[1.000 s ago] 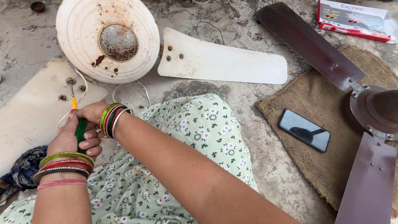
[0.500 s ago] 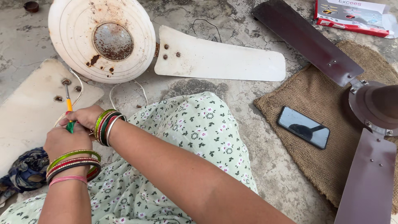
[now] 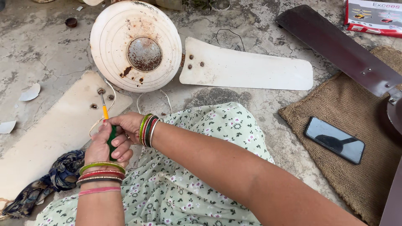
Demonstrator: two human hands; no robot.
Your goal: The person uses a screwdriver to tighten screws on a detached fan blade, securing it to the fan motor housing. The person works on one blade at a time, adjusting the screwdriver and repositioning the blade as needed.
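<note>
Lying on the cracked concrete floor: cream fan blade at lower left, round cream fan motor housing with rusted centre just above it, second cream blade attached at its right. Resting on the burlap mat at right: black phone, beside a dark brown fan blade. Gripping the green screwdriver handle with both sets of fingers closed: left hand below, right hand above. Pointing the tip at a screw on the near blade's end.

Head camera, looking steeply down, close above floor
</note>
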